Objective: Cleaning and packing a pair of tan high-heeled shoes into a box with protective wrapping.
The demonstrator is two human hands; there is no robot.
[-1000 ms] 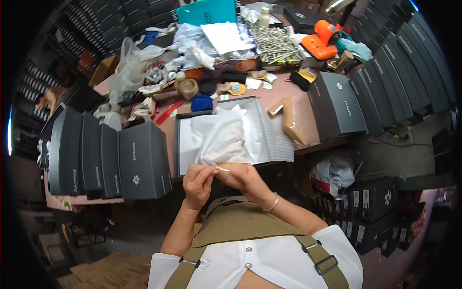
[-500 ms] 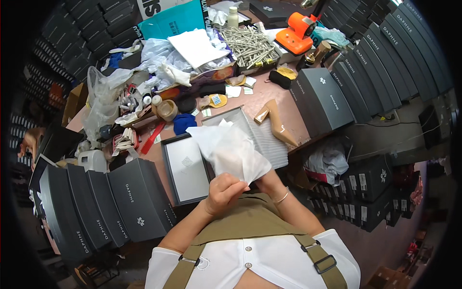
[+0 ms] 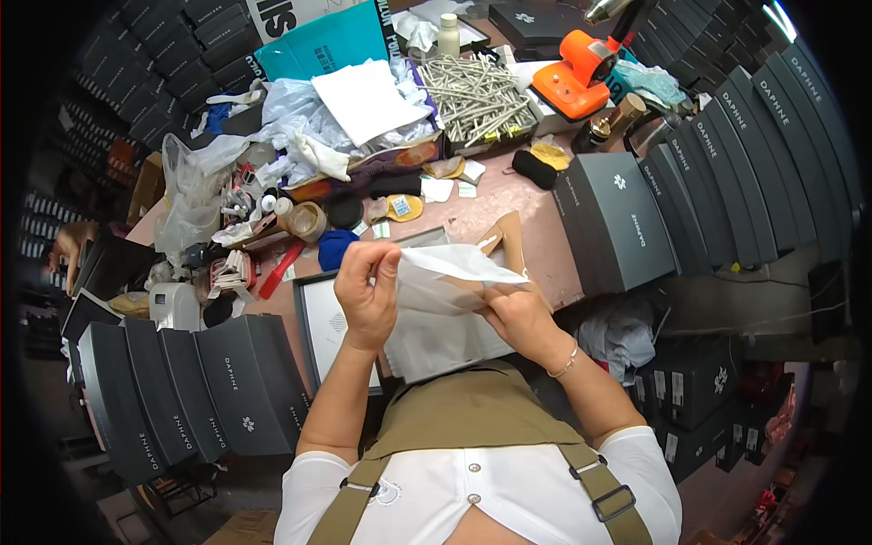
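A thin white translucent bag [image 3: 431, 282] hangs between my hands over an open shoebox. My left hand [image 3: 368, 295] pinches its left edge with thumb and fingers. At the other side, my right hand [image 3: 527, 325] is closed on the bag, its fingertips partly hidden in the folds. A tan shape shows through the film; whether it is a shoe or my fingers, I cannot tell. Just beyond the bag lies a tan high-heeled shoe [image 3: 514, 241], partly covered by it. The shoebox [image 3: 431, 238] below holds pale wrapping, and a white-lined dark lid [image 3: 318, 313] lies left of it.
Dark shoeboxes stand at the left [image 3: 245, 381] and right [image 3: 627, 218]. Further back are a tray of silvery sticks [image 3: 477, 95], an orange device [image 3: 577, 77] and crumpled white paper [image 3: 304, 118]. A red comb [image 3: 280, 271] and blue cloth [image 3: 337, 249] lie left of the box.
Both hands have risen away from my body and moved apart. The bag, bunched up before, is now stretched between them, and more of the shoebox shows below it.
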